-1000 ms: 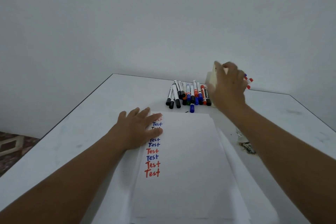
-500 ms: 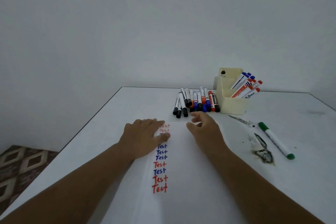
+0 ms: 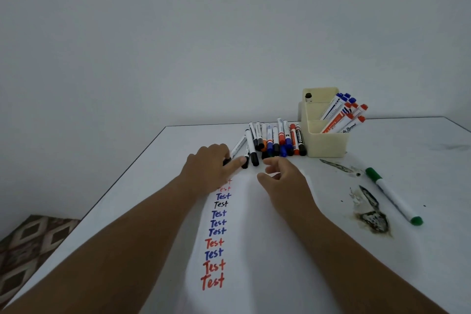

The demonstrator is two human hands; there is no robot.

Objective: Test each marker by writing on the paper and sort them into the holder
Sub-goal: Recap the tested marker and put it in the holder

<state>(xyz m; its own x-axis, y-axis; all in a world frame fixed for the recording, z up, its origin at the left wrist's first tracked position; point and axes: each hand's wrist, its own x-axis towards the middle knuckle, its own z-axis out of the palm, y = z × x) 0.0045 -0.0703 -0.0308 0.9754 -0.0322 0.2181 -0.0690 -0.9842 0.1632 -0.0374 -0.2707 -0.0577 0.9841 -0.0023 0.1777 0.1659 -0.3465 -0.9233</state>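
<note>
Left hand (image 3: 207,164) grips one black-capped marker (image 3: 237,148); right hand (image 3: 281,176) loosely open, empty.

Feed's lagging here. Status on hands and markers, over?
Left hand gripping a black-capped marker at the pile's left end. Right hand open, empty, over the paper. Holder has blue and red markers. Nothing blocking.

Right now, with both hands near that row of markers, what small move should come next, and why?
Probably lift the black-capped marker clear of the row. The left hand is already curling on its near end at the left of the pile, while the right hand hovers open over the paper, ready to uncap it.
</note>
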